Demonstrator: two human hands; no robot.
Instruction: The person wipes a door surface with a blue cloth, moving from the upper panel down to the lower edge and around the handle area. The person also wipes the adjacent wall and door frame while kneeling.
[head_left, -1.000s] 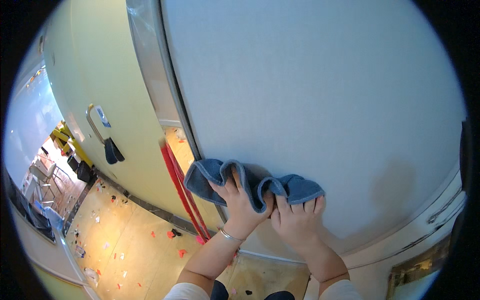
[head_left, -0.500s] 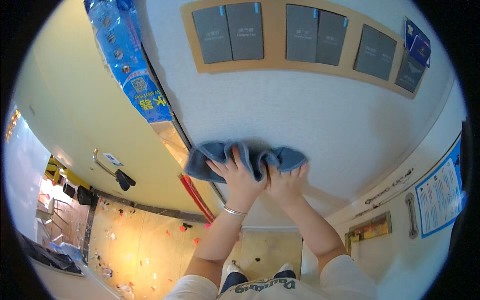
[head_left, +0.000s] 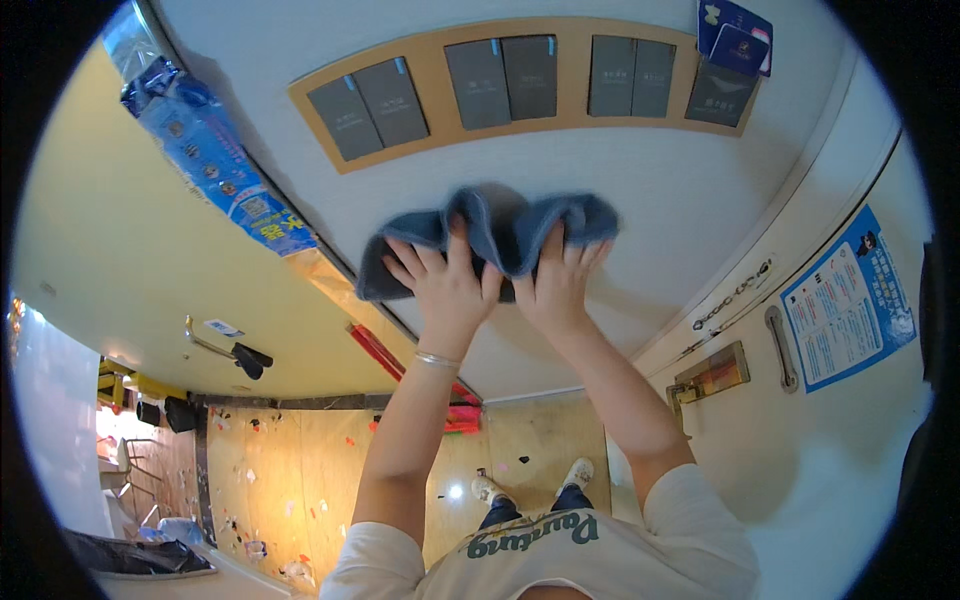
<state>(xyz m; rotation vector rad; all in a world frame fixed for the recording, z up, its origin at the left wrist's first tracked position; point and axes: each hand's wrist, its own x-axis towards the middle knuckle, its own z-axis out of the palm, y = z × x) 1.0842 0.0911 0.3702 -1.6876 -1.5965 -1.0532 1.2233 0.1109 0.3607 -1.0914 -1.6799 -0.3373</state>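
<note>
A blue-grey cleaning cloth lies bunched in wavy folds against a smooth white panel, directly under the fingers of a person's two bare hands. The left hand, with a silver bracelet at its wrist, is open, its fingers fanned across the cloth's left part. The right hand is also open, its fingers spread over the right part; the tallest folds rise between the two. The cloth spreads past the fingertips on the far side, and its dark left end reaches beyond the left hand. Farther off, a curved tan board holds dark grey switch plates, each with small, faint pale print, some with light-blue tabs. Navy cards bearing small emblems overlap the board's right end. Along the panel's left edge runs blue printed packaging, with a square code and large yellow characters at its near end. To the right, a blue-bordered notice with a white text area and fine print is fixed to a cream door. Nearest, green lettering crosses the person's white shirt, upside down from here.
</note>
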